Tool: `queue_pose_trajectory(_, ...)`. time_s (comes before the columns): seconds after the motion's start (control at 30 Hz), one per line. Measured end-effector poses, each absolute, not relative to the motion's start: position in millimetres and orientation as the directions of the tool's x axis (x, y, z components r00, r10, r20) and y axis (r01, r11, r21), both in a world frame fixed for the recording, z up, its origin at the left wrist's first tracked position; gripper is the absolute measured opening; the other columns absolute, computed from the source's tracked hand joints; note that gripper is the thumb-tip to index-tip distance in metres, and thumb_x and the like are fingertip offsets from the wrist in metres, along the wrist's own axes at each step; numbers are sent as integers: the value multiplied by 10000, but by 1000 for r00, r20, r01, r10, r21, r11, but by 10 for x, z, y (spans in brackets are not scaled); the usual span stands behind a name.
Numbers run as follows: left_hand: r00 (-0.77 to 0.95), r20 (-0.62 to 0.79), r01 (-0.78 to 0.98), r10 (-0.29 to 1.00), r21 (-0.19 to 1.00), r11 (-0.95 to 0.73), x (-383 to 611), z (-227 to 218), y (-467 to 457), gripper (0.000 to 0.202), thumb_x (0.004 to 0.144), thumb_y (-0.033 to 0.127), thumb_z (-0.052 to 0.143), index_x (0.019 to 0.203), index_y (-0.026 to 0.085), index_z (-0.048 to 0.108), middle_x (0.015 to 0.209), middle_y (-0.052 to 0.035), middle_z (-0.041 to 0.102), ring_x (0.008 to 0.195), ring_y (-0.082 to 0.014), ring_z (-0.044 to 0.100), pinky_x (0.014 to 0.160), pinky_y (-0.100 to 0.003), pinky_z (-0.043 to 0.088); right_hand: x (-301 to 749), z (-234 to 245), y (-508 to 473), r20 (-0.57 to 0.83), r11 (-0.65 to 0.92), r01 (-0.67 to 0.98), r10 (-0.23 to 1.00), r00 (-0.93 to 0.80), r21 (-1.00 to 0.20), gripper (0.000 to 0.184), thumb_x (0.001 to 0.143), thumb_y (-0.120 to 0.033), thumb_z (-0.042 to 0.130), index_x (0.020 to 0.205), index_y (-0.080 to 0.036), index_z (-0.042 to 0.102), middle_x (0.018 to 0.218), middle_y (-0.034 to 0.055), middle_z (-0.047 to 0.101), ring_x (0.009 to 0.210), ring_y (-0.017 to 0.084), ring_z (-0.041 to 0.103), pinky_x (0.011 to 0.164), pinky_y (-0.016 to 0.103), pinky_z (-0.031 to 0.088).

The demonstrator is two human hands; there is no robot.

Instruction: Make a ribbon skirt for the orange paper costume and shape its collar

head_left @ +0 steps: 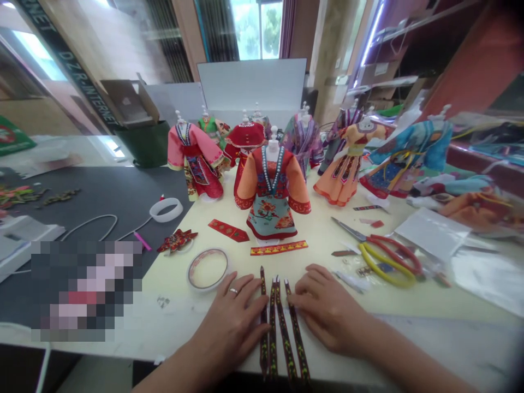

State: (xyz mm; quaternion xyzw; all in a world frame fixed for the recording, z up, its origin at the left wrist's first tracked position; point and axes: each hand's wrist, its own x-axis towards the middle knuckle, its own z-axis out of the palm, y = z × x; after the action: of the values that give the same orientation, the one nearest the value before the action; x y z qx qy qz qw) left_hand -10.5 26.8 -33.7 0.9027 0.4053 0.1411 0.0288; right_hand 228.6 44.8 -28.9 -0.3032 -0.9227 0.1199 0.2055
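My left hand (233,322) lies flat on the pale table (172,278), fingers spread, a ring on one finger, its fingertips against the left edge of several dark patterned ribbon strips (282,333). My right hand (323,305) rests on the other side, fingers curled down and touching the rightmost strip. The strips lie side by side between both hands and run to the near table edge. Just beyond them stands a small mannequin in a red and orange robe with a teal skirt (272,191), with a red-and-yellow trim piece (278,248) lying in front of it.
A tape roll (207,268) lies left of my hands, a white ring (166,209) further back. Red and yellow scissors (385,254) lie to the right beside plastic bags (434,232). Several dressed doll mannequins (196,161) stand in a row behind. A red trim piece (228,230) lies nearby.
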Motion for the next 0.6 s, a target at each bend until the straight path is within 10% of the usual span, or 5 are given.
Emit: queue_pose_trajectory(0.6,570,389,645,724,333,-687,32,-311,200,235,824,196,536,1054,205,580,1115,-68,618,1064,-232,534,999,-487,352,2152,-286,734,143,530,747,842,-521,-400,72,801,-145,572,812,-173,637,803,36,591,784,175,526,743,317,398)
